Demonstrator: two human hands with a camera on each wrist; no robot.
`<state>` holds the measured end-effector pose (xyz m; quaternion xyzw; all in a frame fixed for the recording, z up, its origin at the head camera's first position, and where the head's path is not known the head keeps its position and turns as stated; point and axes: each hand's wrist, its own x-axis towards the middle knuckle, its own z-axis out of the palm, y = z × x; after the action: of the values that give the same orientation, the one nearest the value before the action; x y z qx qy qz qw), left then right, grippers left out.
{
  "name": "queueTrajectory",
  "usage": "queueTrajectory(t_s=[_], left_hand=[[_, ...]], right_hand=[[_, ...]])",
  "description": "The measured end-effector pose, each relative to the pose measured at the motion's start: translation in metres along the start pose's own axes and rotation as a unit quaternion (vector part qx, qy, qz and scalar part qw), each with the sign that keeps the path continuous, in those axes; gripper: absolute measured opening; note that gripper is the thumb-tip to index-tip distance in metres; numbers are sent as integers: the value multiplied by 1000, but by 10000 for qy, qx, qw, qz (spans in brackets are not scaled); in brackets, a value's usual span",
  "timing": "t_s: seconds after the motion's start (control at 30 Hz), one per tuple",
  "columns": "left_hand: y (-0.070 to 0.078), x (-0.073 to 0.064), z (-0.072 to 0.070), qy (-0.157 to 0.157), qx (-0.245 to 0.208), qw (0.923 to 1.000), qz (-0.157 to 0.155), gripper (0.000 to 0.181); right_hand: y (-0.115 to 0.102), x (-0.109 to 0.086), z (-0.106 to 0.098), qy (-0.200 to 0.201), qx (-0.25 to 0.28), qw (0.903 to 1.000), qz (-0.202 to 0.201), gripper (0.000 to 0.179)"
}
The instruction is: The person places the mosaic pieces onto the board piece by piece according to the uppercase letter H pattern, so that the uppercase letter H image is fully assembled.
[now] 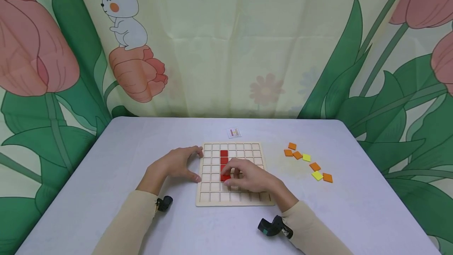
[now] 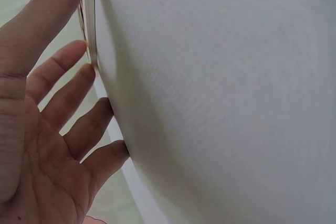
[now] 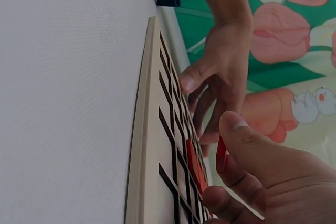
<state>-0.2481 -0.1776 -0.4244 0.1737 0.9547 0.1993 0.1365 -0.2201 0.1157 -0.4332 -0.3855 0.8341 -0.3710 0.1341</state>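
A light wooden grid board (image 1: 235, 204) lies on the table. Along its left edge my left hand (image 1: 178, 163) is spread, with thumb and fingertips at the rim; the left wrist view shows those fingers (image 2: 86, 129) apart from one another. Over the middle of the board, my right hand (image 1: 249, 174) pinches a red square tile (image 3: 221, 153) between thumb and finger, tilted on edge. Under and beside that hand, several red tiles (image 1: 224, 153) form a column in the grid, partly hidden by the fingers. One red tile (image 3: 194, 163) on the board also shows in the right wrist view.
Right of the board lie loose orange tiles (image 1: 292, 146) and yellow tiles (image 1: 317, 175). A small printed pattern card (image 1: 234, 132) sits behind the board. The white table (image 1: 124, 145) ends at a curtain (image 1: 212, 70) with tulips and a rabbit.
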Motion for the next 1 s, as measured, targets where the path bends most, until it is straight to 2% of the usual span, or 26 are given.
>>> queueTrajectory(t_s=[0.3,0.63,1.0], left_hand=[[2,1,0,-24,10,10000,-72,75],[-1,1,-1,-22,16,10000,-20,75],[0,0,1,-36,11,10000,-51,74]], right_hand=[[0,5,5,-157,-174,9997,-108,22],[-2,10,8,-235,-641,9976,-100,22],[-4,5,7,-231,-572,9980,-137,19]])
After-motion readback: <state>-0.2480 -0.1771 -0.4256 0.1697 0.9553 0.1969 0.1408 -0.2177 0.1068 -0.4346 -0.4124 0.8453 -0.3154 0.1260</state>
